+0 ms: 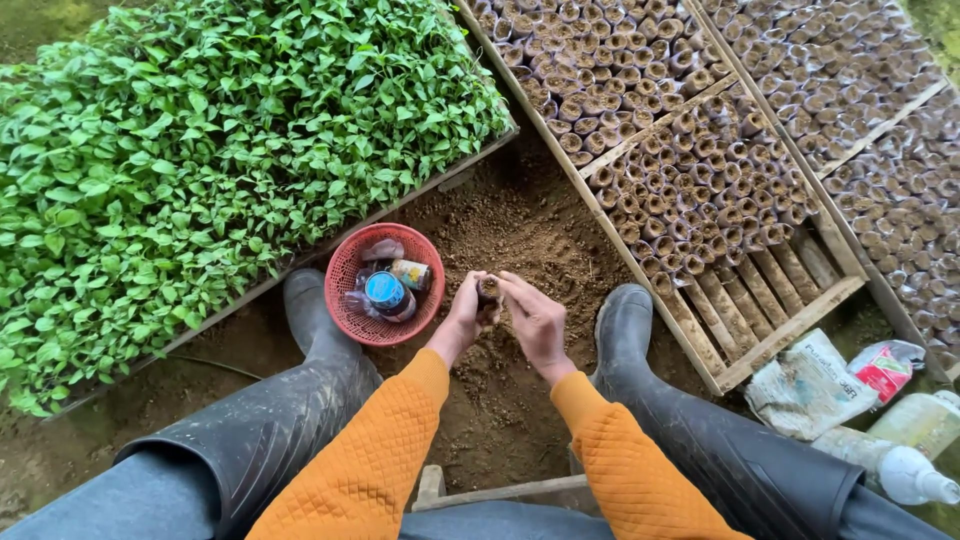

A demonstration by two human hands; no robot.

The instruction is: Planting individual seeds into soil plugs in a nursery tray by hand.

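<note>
Glossy rubber boots (pixel 625 330), red plastic basket (pixel 345 275), rough wooden tray (pixel 790 325)

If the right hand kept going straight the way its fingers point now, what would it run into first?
The right hand points up-left in the head view, its fingertips already at the small soil-filled pot held with the left hand. It would meet that pot first, then the left hand's fingers. Beyond them lies the red basket, though depth is unclear.
</note>
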